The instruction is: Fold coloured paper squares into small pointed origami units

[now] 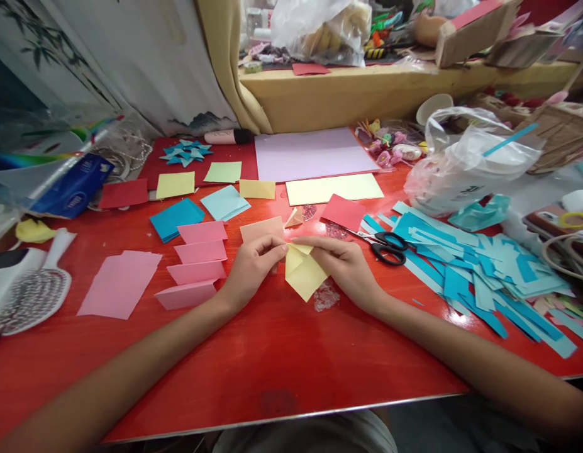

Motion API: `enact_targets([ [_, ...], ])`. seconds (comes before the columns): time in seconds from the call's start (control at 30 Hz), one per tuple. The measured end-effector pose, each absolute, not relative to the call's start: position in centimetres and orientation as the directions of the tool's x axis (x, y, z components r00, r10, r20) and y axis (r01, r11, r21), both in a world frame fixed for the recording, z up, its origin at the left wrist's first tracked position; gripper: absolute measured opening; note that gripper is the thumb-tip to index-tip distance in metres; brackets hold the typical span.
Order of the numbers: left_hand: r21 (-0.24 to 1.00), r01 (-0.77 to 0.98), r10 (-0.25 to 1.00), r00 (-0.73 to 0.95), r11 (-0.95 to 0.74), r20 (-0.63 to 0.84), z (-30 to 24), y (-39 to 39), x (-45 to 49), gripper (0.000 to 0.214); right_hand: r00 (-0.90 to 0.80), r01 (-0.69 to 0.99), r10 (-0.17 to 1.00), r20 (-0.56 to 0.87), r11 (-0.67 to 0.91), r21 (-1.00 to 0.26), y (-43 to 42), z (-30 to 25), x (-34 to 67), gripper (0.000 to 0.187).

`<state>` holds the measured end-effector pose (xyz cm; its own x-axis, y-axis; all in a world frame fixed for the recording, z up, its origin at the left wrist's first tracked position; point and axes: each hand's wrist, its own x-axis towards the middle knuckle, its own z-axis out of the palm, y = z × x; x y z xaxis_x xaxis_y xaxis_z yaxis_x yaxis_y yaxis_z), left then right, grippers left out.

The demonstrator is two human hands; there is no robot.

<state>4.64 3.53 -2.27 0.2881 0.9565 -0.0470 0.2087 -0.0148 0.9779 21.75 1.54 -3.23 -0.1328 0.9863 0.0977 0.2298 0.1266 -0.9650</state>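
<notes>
Between my two hands is a yellow sheet of paper, partly folded, its lower corner pointing toward me. My left hand pinches its upper left part between thumb and fingers. On the other side, my right hand is closed on the upper right part, fingertips meeting near the top fold. Just beyond the hands lie a peach paper and a small folded peach piece. To the right are black-handled scissors beside a red paper square.
Pink papers, folded pink pieces and blue squares lie left. A heap of blue strips covers the right side, below a plastic bag. A lilac sheet and blue paper star are at the back.
</notes>
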Motion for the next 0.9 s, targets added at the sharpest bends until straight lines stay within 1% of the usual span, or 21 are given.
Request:
enact_targets([
  [0.17,0.978,0.209,0.948,0.312,-0.005,-0.062,-2.31,3.58,4.60,0.020,-0.148,0.370,0.976,0.159,0.203,-0.907,1.47,-3.62,21.88,0.032],
  [0.27,0.979,0.201,0.942,0.330,-0.013,-0.055,-2.39,3.62,4.58,0.027,-0.158,0.405,0.969,0.189,0.238,-0.883,1.48,-3.61,21.93,0.033],
  [0.4,0.975,0.223,0.947,0.316,-0.011,-0.062,-2.67,3.66,4.59,0.036,-0.170,0.406,0.964,0.202,0.255,-0.877,1.45,-3.44,21.95,0.032],
  [0.63,0.975,0.223,0.937,0.344,-0.020,-0.060,-2.90,3.75,4.50,0.032,-0.178,0.425,0.957,0.229,0.285,-0.859,1.40,-3.55,22.00,0.032],
  [0.8,0.952,0.300,0.949,0.314,-0.060,-0.039,-2.62,3.51,4.56,0.032,-0.201,0.405,0.946,0.256,0.318,-0.857,1.32,-3.41,21.87,0.031],
  [0.9,0.931,0.355,0.959,0.283,-0.081,-0.024,-2.56,3.35,4.62,0.030,-0.229,0.361,0.947,0.225,0.297,-0.884,1.28,-3.20,21.91,0.030],
])
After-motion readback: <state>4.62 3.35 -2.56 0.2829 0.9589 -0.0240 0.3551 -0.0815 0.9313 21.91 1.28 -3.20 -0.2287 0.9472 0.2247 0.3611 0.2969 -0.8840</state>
